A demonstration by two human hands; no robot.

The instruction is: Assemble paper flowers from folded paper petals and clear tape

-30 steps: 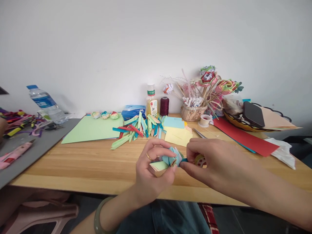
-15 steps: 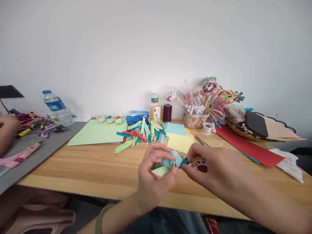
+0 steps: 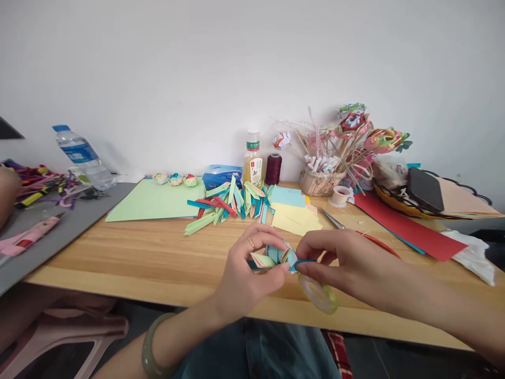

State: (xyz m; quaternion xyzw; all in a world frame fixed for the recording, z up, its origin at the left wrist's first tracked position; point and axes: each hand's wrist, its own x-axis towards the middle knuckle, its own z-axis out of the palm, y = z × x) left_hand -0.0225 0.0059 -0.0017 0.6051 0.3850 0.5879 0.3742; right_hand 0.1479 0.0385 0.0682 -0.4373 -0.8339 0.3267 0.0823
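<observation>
Between my two hands is a folded paper flower [image 3: 276,255] in light blue, pale green and dark blue. My left hand [image 3: 252,263] grips it from the left, with thumb and fingertips pressed on its sides. My right hand [image 3: 339,258] pinches a dark blue folded strip [image 3: 305,263] at the flower's right side. Below the right fingers hangs a roll of clear tape [image 3: 319,295], slightly blurred; how it is attached cannot be made out. Behind the hands lies a pile of folded paper strips [image 3: 229,202] in green, blue and red.
Yellow paper sheets [image 3: 294,218] and scissors [image 3: 332,218] lie beyond my hands. Farther back stand a glue bottle [image 3: 253,163], a maroon thread spool [image 3: 273,169] and a basket of paper flowers [image 3: 321,181]. Red paper [image 3: 410,226] is at right. A person's arm [image 3: 6,192] shows at far left.
The tape roll has dropped from within my right hand to hang below it. The flower has turned somewhat in my left hand. The camera view has shifted slightly, uncovering the scissors' red handle.
</observation>
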